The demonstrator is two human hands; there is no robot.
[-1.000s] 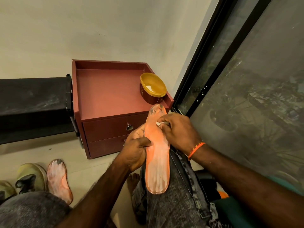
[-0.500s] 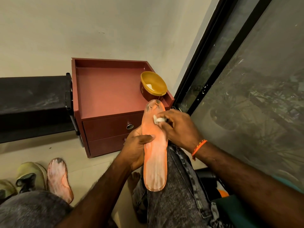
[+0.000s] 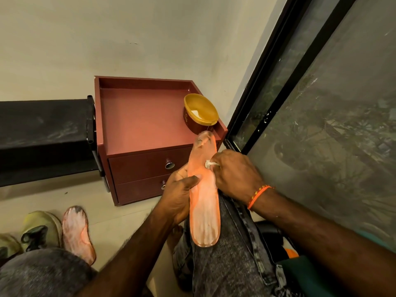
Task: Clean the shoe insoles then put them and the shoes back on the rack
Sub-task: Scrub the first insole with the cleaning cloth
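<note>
2 olive shoes [image 3: 40, 229] sit on the floor at the near left, partly cut off by the frame edge. Just right of them lies 1 orange insole [image 3: 77, 232], flat on the floor, its top whitish and streaked, its toe end dark. Farther back on the left stands a black rack [image 3: 42, 133], its top dusty. Beside it, against the wall, is a red cabinet [image 3: 139, 129] with 2 drawers; a yellow tub [image 3: 200, 111] stands at the right edge of its top, with something white inside.

In the middle, a second orange insole [image 3: 203, 202] rests lengthwise on the person's knee, toe end pointing away toward the cabinet. The left hand [image 3: 179, 196] grips its left edge, thumb curled over the top surface. The right hand [image 3: 235, 174] has its fingers curled round a small white wad [image 3: 209, 163], pressing it against the insole's right edge near the toe. An orange thread band [image 3: 258, 195] circles the right wrist. A dark-framed window [image 3: 321, 125] fills the right side.
</note>
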